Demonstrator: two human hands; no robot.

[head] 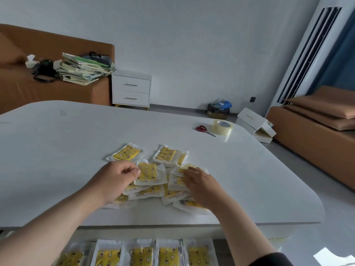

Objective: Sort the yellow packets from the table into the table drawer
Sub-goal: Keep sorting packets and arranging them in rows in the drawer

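Observation:
Several yellow packets in clear wrappers lie in a loose pile (pixel 153 187) near the front of the white table (pixel 76 143). Two more packets lie apart behind it, one at the left (pixel 125 153) and one at the right (pixel 169 154). My left hand (pixel 117 179) pinches the edge of an upright packet (pixel 148 172) on top of the pile. My right hand (pixel 199 185) rests with fingers on packets at the pile's right side, touching one (pixel 182 170). Below the table edge the open drawer (pixel 218 248) holds a row of several yellow packets (pixel 142 255).
Red-handled scissors (pixel 204 129) and a roll of clear tape (pixel 222 127) lie at the table's back right. Behind stand a white nightstand (pixel 131 90), a brown sofa with stacked books (pixel 82 69), and a brown bench (pixel 311 131) at the right.

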